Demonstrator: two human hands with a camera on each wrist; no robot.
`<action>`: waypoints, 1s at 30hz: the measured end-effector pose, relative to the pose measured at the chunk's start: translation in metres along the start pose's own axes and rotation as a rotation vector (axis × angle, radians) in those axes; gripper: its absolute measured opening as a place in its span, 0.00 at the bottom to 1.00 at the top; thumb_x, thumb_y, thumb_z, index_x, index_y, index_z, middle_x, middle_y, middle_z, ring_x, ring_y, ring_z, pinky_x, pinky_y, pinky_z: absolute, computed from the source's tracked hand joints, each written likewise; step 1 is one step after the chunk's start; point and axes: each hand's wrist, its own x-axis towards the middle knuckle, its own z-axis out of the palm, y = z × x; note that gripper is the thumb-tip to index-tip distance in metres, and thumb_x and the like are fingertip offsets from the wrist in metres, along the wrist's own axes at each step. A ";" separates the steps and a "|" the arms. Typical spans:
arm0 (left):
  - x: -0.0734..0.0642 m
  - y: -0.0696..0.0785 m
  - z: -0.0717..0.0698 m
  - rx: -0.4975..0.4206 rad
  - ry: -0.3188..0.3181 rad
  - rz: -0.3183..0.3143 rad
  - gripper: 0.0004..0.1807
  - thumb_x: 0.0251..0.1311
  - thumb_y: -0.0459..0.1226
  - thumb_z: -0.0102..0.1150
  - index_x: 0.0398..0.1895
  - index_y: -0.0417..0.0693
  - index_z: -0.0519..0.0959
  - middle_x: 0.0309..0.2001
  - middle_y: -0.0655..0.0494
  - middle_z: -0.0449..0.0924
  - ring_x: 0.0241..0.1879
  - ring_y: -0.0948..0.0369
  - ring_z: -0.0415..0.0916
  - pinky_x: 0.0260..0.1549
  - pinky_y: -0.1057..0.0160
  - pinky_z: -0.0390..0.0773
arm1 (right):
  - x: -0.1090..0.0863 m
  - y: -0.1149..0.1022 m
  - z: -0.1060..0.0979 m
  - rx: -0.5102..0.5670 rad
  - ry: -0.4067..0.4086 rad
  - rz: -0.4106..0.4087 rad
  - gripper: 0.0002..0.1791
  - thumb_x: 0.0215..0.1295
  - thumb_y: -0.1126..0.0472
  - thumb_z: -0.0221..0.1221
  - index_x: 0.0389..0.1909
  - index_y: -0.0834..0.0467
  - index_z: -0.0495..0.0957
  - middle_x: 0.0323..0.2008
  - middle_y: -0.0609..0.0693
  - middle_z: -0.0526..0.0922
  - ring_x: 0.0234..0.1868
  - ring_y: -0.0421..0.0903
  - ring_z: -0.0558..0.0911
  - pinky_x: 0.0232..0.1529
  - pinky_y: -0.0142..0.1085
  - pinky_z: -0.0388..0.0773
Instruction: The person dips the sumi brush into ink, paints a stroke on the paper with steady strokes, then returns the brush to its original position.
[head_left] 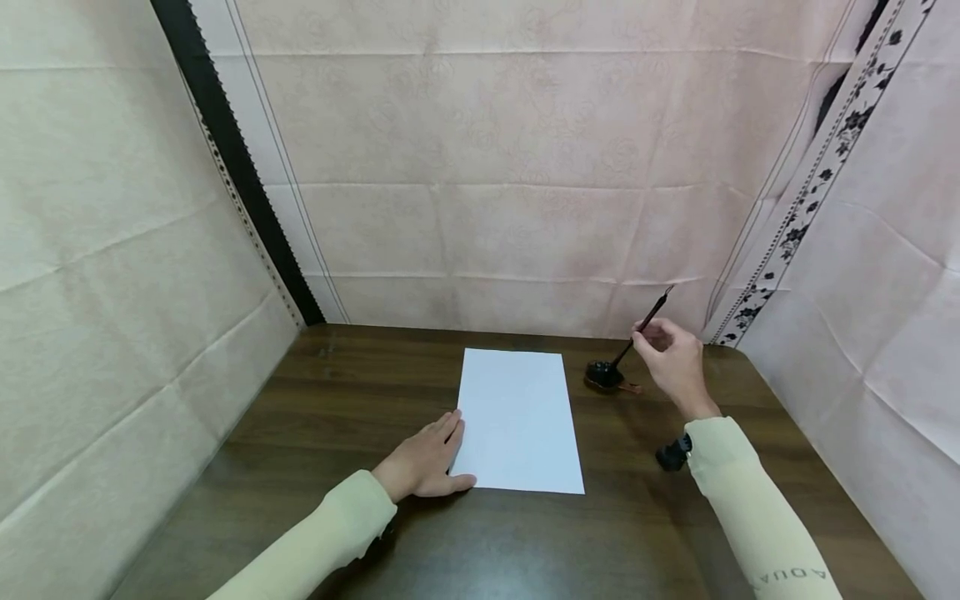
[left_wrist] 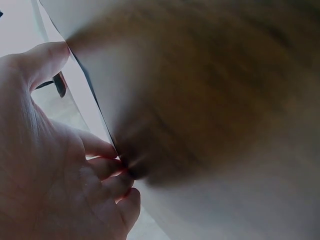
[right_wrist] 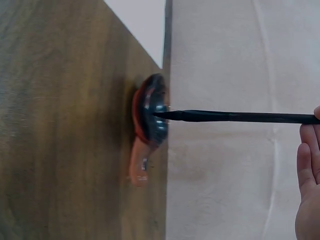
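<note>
A sheet of white paper (head_left: 521, 421) lies on the table, and my left hand (head_left: 426, 458) rests at its left edge. The fingers are straight, with fingertips and thumb touching the paper's border. Over to the right, my right hand (head_left: 671, 358) pinches a dark writing brush (head_left: 649, 317) by its handle. The brush slants down to the left, its black tip (right_wrist: 172, 115) overlapping a small ink dish (head_left: 602, 375) in the head view. Glossy black shows inside the dish (right_wrist: 152, 107), which has a reddish-brown handle (right_wrist: 138, 165).
The brown wooden table (head_left: 300, 467) is bordered by pale patterned cloth (head_left: 480, 167) at the back and both sides. A dark wrist camera (head_left: 672, 454) sits under the right sleeve (head_left: 742, 492).
</note>
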 end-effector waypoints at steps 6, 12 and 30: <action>0.001 -0.002 0.001 -0.005 -0.001 -0.010 0.52 0.62 0.68 0.42 0.76 0.39 0.49 0.78 0.45 0.42 0.78 0.51 0.43 0.74 0.52 0.56 | 0.008 -0.006 -0.008 0.061 0.007 0.027 0.09 0.62 0.58 0.64 0.42 0.55 0.84 0.37 0.51 0.87 0.34 0.27 0.81 0.36 0.16 0.75; 0.001 -0.002 0.002 -0.018 -0.001 -0.012 0.52 0.62 0.68 0.43 0.76 0.39 0.49 0.78 0.44 0.42 0.78 0.51 0.44 0.73 0.52 0.56 | 0.007 -0.004 -0.015 0.054 0.029 0.053 0.09 0.63 0.57 0.63 0.42 0.54 0.83 0.37 0.50 0.86 0.34 0.29 0.81 0.36 0.16 0.75; 0.002 -0.001 0.002 -0.021 -0.012 -0.017 0.53 0.61 0.68 0.43 0.76 0.40 0.49 0.79 0.45 0.42 0.78 0.52 0.44 0.74 0.53 0.56 | -0.003 0.009 -0.020 0.034 0.056 0.098 0.08 0.63 0.56 0.63 0.40 0.53 0.83 0.38 0.50 0.87 0.33 0.30 0.81 0.33 0.17 0.73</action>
